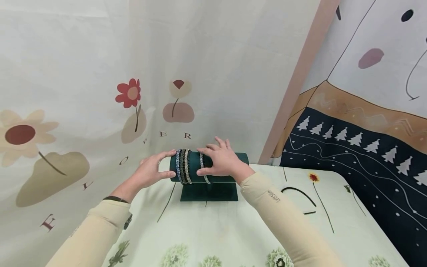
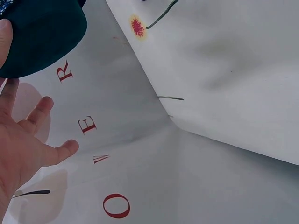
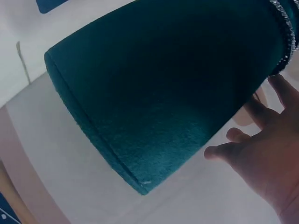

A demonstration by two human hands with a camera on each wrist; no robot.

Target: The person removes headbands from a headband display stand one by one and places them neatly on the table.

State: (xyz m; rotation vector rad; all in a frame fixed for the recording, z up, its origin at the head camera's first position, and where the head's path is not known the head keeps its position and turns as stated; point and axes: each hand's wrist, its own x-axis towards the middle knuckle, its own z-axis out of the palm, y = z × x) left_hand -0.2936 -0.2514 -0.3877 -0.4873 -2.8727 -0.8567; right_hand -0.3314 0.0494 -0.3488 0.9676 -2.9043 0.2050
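Observation:
A dark green velvet bracelet stand (image 1: 209, 193) is on the table, its padded roll (image 3: 135, 98) lying crosswise. Several sparkly bracelets (image 1: 183, 167), in blue, black and silver tones, circle the roll side by side near its left end. My left hand (image 1: 151, 170) holds that end, thumb at the front and index finger at the top. Farther right, a separate silver bracelet (image 1: 201, 161) goes round the roll. My right hand (image 1: 220, 159) pinches it between thumb and index finger, the other fingers spread behind the roll, as the right wrist view shows.
The pale table (image 1: 213, 230) has printed flowers and stems. Right of the stand, a black curved band (image 1: 300, 193) shows beside my right sleeve. A white printed curtain (image 1: 233, 92) hangs close behind the stand, and a dark cloth with trees (image 1: 350, 163) drapes at the right.

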